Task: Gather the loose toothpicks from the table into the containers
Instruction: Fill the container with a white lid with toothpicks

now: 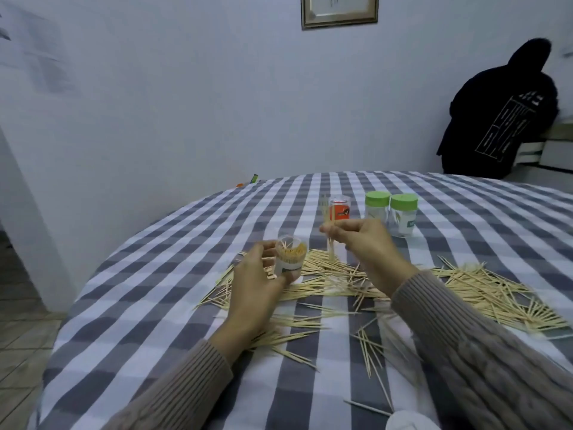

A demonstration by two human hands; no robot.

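My left hand point(257, 283) grips a clear plastic container point(290, 254), tilted toward me and nearly full of toothpicks, a little above the table. To its right, my right hand point(362, 243) pinches a small upright bundle of toothpicks point(328, 231), held above the cloth and apart from the container. Loose toothpicks point(335, 280) lie scattered in a wide heap on the checked tablecloth point(155, 290) under and between both hands, with a second heap of toothpicks point(496, 293) on the right.
Behind my hands stand a clear container with a red label point(339, 209) and two green-lidded jars point(376, 209) point(403, 217). A person in a black hoodie point(496, 119) stands at the far right. A white object point(409, 422) lies at the near table edge.
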